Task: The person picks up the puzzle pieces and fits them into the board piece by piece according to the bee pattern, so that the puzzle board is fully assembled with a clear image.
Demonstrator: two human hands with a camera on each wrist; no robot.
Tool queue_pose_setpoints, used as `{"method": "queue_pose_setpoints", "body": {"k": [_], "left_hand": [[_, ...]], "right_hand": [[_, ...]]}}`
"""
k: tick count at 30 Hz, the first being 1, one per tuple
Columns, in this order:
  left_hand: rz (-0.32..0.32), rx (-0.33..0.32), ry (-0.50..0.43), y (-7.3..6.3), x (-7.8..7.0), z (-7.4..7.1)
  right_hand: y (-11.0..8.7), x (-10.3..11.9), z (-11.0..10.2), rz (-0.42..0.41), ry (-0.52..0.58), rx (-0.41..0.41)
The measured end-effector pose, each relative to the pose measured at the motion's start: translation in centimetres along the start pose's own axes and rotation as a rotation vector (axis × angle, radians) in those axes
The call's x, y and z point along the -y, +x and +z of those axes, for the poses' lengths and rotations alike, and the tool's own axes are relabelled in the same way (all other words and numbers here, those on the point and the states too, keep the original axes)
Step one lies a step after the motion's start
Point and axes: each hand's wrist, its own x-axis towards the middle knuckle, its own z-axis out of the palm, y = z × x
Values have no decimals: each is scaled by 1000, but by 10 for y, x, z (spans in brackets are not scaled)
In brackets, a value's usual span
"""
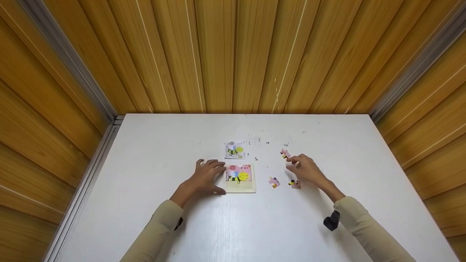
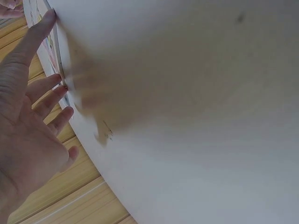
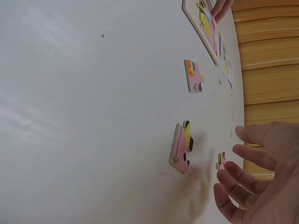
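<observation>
A square wooden puzzle board (image 1: pixel 240 187) lies on the table, its upper part filled with pink, yellow and blue bee pieces, its lower part bare. My left hand (image 1: pixel 205 178) is spread along the board's left side, thumb and fingertips touching its edge. To the right lie three loose puzzle pieces: one pink with orange (image 1: pixel 274 182), one pink with yellow and black (image 3: pixel 179 150), and a striped one (image 1: pixel 284 153) farther back. My right hand (image 1: pixel 306 169) hovers by that striped piece, fingers loosely bent, a gap between thumb and index finger. Whether a fingertip touches it is unclear.
A printed bee picture card (image 1: pixel 235 150) lies just behind the board. Small dark marks dot the white table (image 1: pixel 164 145) around it. Wood-patterned walls (image 1: pixel 247 54) stand behind the table and on both sides.
</observation>
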Motion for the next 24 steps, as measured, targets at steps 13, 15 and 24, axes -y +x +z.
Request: {"method": "queue_pose_setpoints", "body": {"k": [13, 15, 24], "left_hand": [[6, -21, -16, -2, 2, -3], [4, -25, -21, -3, 0, -3], [-14, 5, -13, -2, -1, 0]], "right_hand": [[-4, -19, -7, -34, -16, 13], [-2, -20, -8, -24, -18, 12], [-9, -25, -15, -87, 21, 191]]}}
